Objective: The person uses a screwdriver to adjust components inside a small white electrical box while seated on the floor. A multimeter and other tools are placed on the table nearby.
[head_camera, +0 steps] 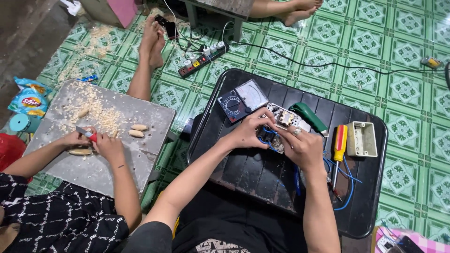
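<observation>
left hand (247,132) + right hand (303,147): both grips grasping socket module (281,122) with blue wires (347,180) | meter (242,100) behind module | screwdriver (338,149) right of it | black tray (262,173) under all

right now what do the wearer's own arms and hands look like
Both forearms are bare, with no gloves or watch visible. The left hand shows no jewellery; the right hand wears a silver-coloured metal ring on one finger. A dark grey short sleeve shows at the left upper arm.
</observation>
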